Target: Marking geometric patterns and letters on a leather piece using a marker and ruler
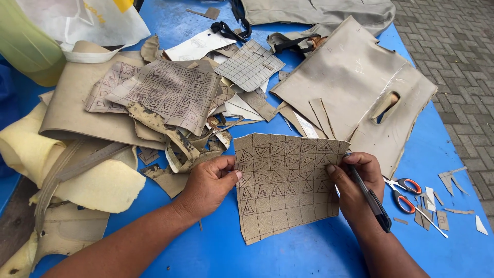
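Note:
A tan sheet of material [285,185] with a drawn grid and small triangles in its squares lies on the blue table [309,252]. My left hand [208,185] pinches its left edge between thumb and fingers. My right hand [355,188] rests on the sheet's right edge and grips a dark pen [368,198], which points up towards the sheet's top right corner.
Orange-handled scissors [406,195] lie just right of my right hand among small tan offcuts [440,219]. A pile of patterned scraps [170,92] and yellow foam [103,185] fills the left. A large tan piece with a cut slot [355,77] lies behind. Paving [458,46] borders the table's right.

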